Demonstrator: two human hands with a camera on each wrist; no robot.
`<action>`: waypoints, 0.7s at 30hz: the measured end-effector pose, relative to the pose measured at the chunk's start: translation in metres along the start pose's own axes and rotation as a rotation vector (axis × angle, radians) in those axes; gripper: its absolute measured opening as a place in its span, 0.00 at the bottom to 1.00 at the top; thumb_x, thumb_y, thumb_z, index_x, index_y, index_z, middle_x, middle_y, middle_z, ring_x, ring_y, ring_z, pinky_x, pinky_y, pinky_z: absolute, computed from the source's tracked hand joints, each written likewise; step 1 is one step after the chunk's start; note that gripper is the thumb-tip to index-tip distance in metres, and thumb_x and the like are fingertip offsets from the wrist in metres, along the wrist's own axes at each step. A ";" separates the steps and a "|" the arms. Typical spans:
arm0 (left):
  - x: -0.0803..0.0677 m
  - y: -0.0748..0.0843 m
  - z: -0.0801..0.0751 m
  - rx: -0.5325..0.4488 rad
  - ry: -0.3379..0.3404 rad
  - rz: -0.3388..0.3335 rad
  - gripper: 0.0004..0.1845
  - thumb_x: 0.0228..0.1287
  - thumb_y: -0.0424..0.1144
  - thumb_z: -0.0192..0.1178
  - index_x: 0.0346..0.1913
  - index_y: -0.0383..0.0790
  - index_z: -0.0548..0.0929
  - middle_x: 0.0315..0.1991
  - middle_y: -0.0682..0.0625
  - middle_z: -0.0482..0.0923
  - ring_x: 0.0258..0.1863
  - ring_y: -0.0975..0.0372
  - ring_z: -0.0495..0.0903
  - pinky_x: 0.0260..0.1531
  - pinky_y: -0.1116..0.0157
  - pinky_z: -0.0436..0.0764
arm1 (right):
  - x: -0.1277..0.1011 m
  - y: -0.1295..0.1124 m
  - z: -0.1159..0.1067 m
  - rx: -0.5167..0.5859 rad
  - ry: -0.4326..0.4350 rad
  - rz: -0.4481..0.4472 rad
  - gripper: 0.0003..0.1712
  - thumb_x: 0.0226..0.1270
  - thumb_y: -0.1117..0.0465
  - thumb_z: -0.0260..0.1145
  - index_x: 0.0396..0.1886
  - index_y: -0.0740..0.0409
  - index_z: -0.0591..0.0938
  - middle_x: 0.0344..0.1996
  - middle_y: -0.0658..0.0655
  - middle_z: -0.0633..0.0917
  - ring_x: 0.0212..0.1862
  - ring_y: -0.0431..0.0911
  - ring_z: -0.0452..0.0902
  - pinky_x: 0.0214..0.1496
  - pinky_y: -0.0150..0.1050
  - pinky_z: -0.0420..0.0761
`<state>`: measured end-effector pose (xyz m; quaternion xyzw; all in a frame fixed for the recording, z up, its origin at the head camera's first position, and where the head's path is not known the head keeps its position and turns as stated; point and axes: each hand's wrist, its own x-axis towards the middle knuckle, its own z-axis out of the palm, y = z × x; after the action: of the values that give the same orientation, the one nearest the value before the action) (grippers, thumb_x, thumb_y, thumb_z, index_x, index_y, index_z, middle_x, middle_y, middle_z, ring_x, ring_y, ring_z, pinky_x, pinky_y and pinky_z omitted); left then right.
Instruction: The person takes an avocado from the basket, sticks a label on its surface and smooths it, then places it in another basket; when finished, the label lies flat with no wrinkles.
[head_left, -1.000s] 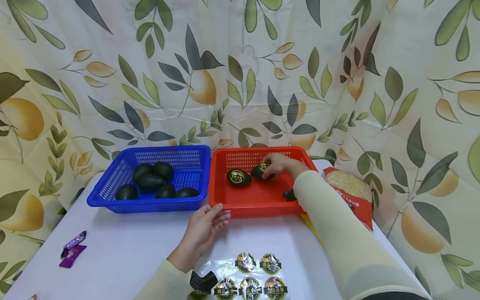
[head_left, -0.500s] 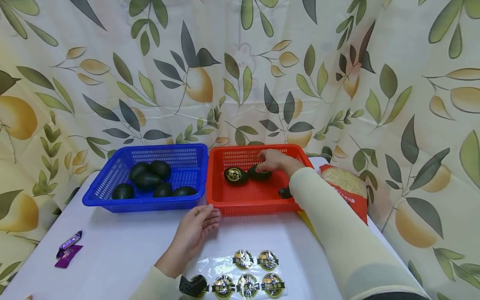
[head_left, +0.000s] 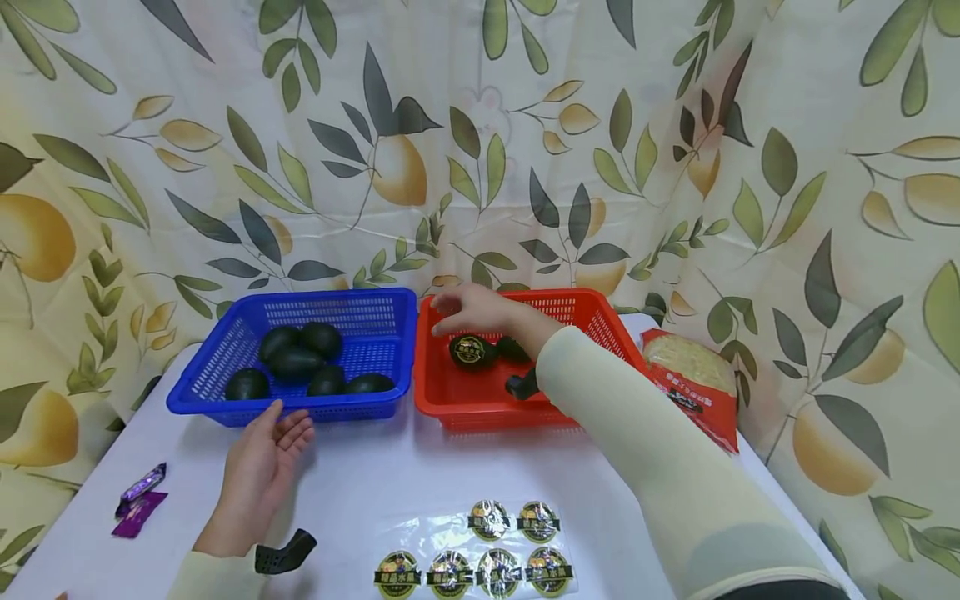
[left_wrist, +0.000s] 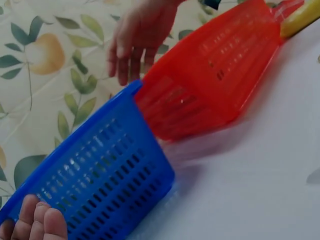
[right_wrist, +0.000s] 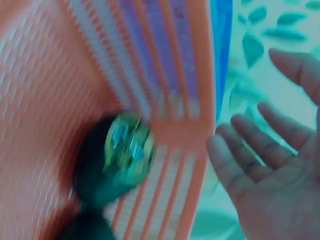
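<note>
A blue basket (head_left: 225,392) holds several dark avocados (head_left: 297,363). Beside it a red basket (head_left: 480,398) holds a stickered avocado (head_left: 471,351) and a second one (head_left: 512,349) behind my forearm. My right hand (head_left: 468,310) hovers open over the red basket's far left corner, fingers spread, holding nothing; the right wrist view shows its palm (right_wrist: 272,185) empty. My left hand (head_left: 262,454) rests relaxed on the white table just before the blue basket (left_wrist: 100,180), empty. A sticker sheet (head_left: 480,554) lies near the front edge.
A red noodle packet (head_left: 693,379) lies right of the red basket. Purple candy wrappers (head_left: 138,500) sit at the table's left. A leaf-print curtain (head_left: 480,150) hangs close behind both baskets.
My right hand let go of the second avocado and swung left across the red basket. My left hand slid left from the red basket's front to the blue basket's front.
</note>
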<state>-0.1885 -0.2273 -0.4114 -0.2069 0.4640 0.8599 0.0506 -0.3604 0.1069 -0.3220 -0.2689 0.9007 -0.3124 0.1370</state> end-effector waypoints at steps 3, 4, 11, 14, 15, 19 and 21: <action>0.003 0.006 -0.004 0.002 0.024 0.010 0.13 0.83 0.51 0.44 0.61 0.53 0.63 0.49 0.54 0.77 0.54 0.64 0.77 0.56 0.71 0.81 | 0.008 -0.021 0.012 0.119 -0.085 -0.047 0.33 0.66 0.50 0.73 0.68 0.54 0.78 0.65 0.58 0.82 0.65 0.49 0.77 0.66 0.45 0.81; 0.004 0.007 -0.005 0.008 0.033 0.018 0.12 0.84 0.50 0.43 0.61 0.53 0.63 0.49 0.54 0.76 0.54 0.64 0.76 0.56 0.71 0.81 | 0.011 -0.027 0.016 0.158 -0.120 -0.060 0.32 0.66 0.50 0.73 0.68 0.53 0.79 0.64 0.57 0.82 0.65 0.48 0.77 0.66 0.44 0.81; 0.008 0.008 -0.009 0.040 0.056 0.070 0.09 0.84 0.47 0.44 0.57 0.50 0.64 0.45 0.53 0.77 0.51 0.64 0.78 0.55 0.71 0.82 | 0.037 -0.056 0.042 0.231 -0.352 -0.093 0.28 0.65 0.50 0.74 0.65 0.45 0.81 0.62 0.51 0.83 0.63 0.42 0.77 0.68 0.48 0.79; 0.009 0.008 -0.009 0.066 0.063 0.084 0.10 0.83 0.48 0.45 0.57 0.50 0.65 0.46 0.54 0.78 0.52 0.64 0.79 0.55 0.71 0.82 | 0.050 -0.066 0.050 0.206 -0.425 -0.056 0.29 0.66 0.52 0.74 0.66 0.46 0.80 0.64 0.53 0.82 0.62 0.41 0.77 0.69 0.47 0.78; 0.008 0.008 -0.009 0.073 0.065 0.086 0.10 0.84 0.49 0.45 0.57 0.50 0.65 0.47 0.54 0.78 0.52 0.64 0.79 0.56 0.71 0.82 | 0.055 -0.069 0.052 0.208 -0.452 -0.041 0.30 0.67 0.52 0.75 0.67 0.48 0.80 0.65 0.54 0.81 0.62 0.41 0.78 0.70 0.47 0.78; 0.008 0.008 -0.011 0.081 0.071 0.092 0.09 0.84 0.48 0.45 0.56 0.49 0.66 0.46 0.55 0.78 0.52 0.64 0.79 0.55 0.71 0.82 | 0.072 -0.077 0.061 0.238 -0.550 0.017 0.33 0.68 0.57 0.74 0.71 0.56 0.77 0.68 0.59 0.79 0.61 0.44 0.79 0.74 0.50 0.73; 0.008 0.007 -0.012 0.085 0.065 0.094 0.09 0.84 0.48 0.44 0.56 0.49 0.66 0.45 0.55 0.79 0.51 0.64 0.80 0.56 0.71 0.82 | 0.079 -0.080 0.064 0.239 -0.588 0.044 0.33 0.68 0.59 0.74 0.71 0.58 0.76 0.68 0.60 0.79 0.61 0.45 0.78 0.76 0.52 0.71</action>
<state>-0.1944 -0.2419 -0.4146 -0.2106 0.5104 0.8337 0.0039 -0.3662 -0.0218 -0.3270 -0.3101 0.7851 -0.3218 0.4289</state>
